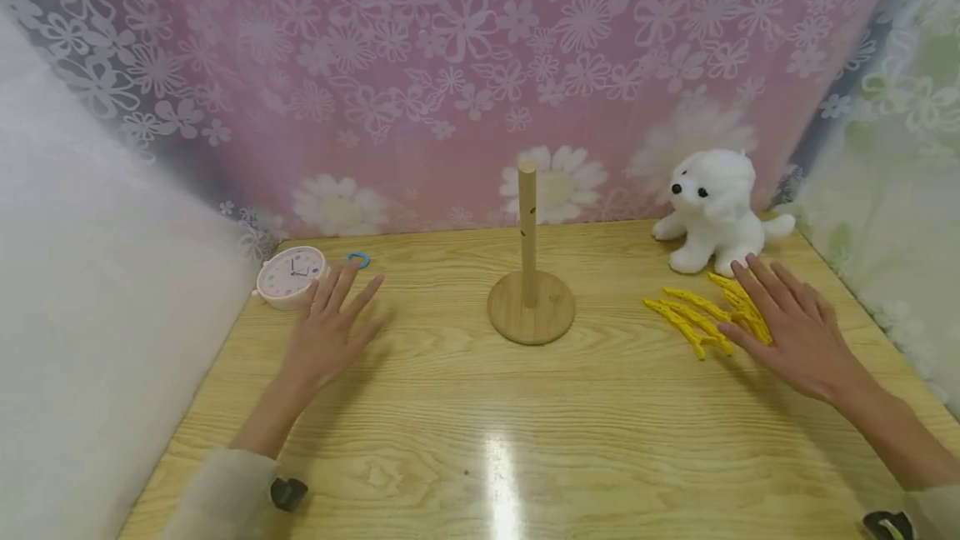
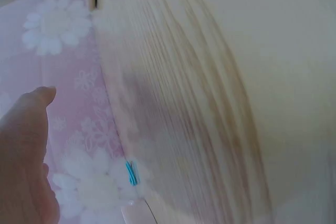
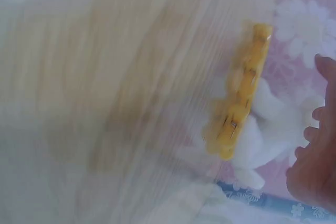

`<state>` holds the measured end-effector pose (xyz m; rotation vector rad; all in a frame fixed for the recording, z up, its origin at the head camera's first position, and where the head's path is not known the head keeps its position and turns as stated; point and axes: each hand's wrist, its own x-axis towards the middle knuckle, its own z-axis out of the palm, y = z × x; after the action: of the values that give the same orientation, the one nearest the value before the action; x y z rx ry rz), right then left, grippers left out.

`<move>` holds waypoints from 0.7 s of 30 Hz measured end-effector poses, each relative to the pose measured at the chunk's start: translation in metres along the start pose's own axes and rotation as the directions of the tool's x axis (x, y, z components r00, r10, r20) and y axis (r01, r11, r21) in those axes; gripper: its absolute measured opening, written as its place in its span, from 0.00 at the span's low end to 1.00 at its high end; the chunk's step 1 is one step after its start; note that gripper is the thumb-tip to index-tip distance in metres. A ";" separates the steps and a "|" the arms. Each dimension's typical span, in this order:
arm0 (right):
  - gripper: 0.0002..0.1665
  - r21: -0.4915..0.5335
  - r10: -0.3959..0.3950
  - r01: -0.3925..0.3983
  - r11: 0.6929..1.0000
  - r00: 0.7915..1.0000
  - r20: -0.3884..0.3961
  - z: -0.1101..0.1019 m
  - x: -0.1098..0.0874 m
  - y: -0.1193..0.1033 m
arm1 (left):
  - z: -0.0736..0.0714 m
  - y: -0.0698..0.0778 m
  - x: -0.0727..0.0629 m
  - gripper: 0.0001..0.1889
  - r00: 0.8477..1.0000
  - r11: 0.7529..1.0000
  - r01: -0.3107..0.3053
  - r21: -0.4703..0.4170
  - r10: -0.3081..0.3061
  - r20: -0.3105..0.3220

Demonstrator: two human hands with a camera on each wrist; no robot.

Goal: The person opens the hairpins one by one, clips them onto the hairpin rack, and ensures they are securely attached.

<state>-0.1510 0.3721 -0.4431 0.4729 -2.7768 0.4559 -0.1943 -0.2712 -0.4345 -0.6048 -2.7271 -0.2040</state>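
My left hand (image 1: 324, 332) is held with fingers straight and spread, its fingertips overlapping the edge of a pink round clock (image 1: 292, 273) in the head view. Just beyond those fingertips lies a small blue ring (image 1: 358, 260), also seen low in the left wrist view as a turquoise ring (image 2: 131, 173). On the other side, my right hand (image 1: 798, 336) is stretched out flat, nothing in its grasp. It partly covers several yellow branch-like plastic pieces (image 1: 675, 324). From the right wrist, these yellow pieces (image 3: 244, 93) appear side-on, beyond the palm.
A wooden stand (image 1: 531, 319) with a round base and upright post (image 1: 528, 232) is mid-table. A white plush dog (image 1: 712, 211) sits at the back right, behind the yellow pieces. Flowered pink cloth (image 1: 450, 90) borders the table's (image 1: 420, 407) back edge.
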 end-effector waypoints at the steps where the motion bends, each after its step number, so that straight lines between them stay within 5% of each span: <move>1: 0.52 0.058 0.019 -0.019 0.998 1.000 0.003 0.000 -0.001 -0.003 | 0.001 0.003 0.001 0.35 1.000 0.999 0.010 -0.036 -0.009 0.017; 5: 0.51 0.295 0.074 -0.079 0.952 0.997 0.028 -0.002 -0.002 -0.013 | 0.006 0.018 0.008 0.35 0.994 0.976 0.061 -0.208 -0.040 0.104; 9: 0.48 0.425 0.187 -0.223 0.877 0.974 0.125 -0.005 -0.003 -0.027 | 0.012 0.033 0.018 0.32 0.983 0.923 0.104 -0.370 -0.039 0.179; 15: 0.43 0.475 0.290 -0.347 0.809 0.938 0.190 -0.005 -0.003 -0.044 | 0.021 0.051 0.033 0.30 0.971 0.865 0.131 -0.484 -0.015 0.237; 21: 0.41 0.438 0.333 -0.394 0.808 0.919 0.212 0.000 -0.006 -0.048 | 0.037 0.069 0.048 0.33 0.957 0.826 0.154 -0.542 0.011 0.288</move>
<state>-0.1280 0.3305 -0.4330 0.0503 -2.8660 1.2571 -0.2159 -0.1835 -0.4472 -0.7241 -2.9592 -1.0466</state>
